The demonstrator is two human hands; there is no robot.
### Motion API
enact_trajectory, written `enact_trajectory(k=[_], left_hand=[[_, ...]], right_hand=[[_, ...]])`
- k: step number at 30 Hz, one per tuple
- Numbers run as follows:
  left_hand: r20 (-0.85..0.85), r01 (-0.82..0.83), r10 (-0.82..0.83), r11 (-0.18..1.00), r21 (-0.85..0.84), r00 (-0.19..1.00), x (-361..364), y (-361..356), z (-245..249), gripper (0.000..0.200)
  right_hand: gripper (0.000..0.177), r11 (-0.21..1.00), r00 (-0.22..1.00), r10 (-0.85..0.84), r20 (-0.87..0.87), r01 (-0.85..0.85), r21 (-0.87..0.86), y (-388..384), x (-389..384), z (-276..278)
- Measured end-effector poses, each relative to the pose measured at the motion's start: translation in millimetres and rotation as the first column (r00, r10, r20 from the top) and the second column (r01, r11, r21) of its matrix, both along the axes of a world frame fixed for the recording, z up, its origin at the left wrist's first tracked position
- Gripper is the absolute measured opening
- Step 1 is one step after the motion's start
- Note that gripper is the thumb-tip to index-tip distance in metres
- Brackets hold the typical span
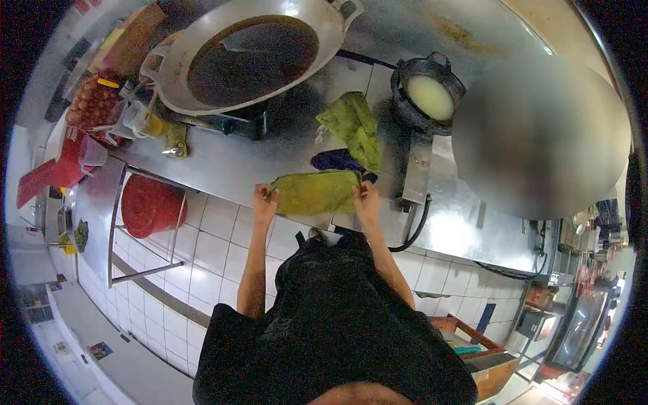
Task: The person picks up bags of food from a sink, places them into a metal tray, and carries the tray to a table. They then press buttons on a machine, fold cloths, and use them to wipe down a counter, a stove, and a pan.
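Observation:
A yellow-green cloth (316, 193) is stretched out between both hands at the counter's front edge. My left hand (266, 200) pinches its left end, and my right hand (366, 198) pinches its right end. Just behind the cloth lies a dark blue cloth (336, 160) on the metal counter (273, 156). Another green cloth (352, 125), crumpled, rests beyond that, partly beside the blue one.
A large wok (169, 74) of dark liquid sits on a stove at the back left. A black burner (403, 111) holds a pot of pale liquid (430, 98). Scissors (174, 150) lie at the left. A red bucket (150, 209) stands below the counter. One area at right is blurred.

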State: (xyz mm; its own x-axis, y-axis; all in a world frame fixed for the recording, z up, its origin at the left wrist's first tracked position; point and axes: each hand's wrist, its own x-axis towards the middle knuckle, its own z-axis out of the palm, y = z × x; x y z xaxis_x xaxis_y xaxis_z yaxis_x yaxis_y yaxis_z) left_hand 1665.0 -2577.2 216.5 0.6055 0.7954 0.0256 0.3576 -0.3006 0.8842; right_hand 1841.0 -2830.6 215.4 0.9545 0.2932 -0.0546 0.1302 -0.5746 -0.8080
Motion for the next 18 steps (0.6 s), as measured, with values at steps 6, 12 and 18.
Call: enact_trajectory(k=[6,12,18], left_hand=[[0.174,0.006,0.003,0.999,-0.053,0.985,2.0,-22.8,31.7,0.038],[0.067,0.102,-0.132,0.937,0.335,0.989,30.7,-77.5,99.2,0.049],[0.112,0.535,-0.557,0.825,0.182,0.823,69.2,-168.8,138.1,0.062]], right_hand=[[0.032,0.981,0.967,-0.113,0.227,0.145,-0.128,21.4,-20.4,26.2],[0.046,0.987,0.985,0.096,-0.147,-0.075,0.143,3.2,2.1,-28.8],[0.025,0.566,0.463,0.493,-0.737,0.472,0.676,-29.3,-21.6,113.3]])
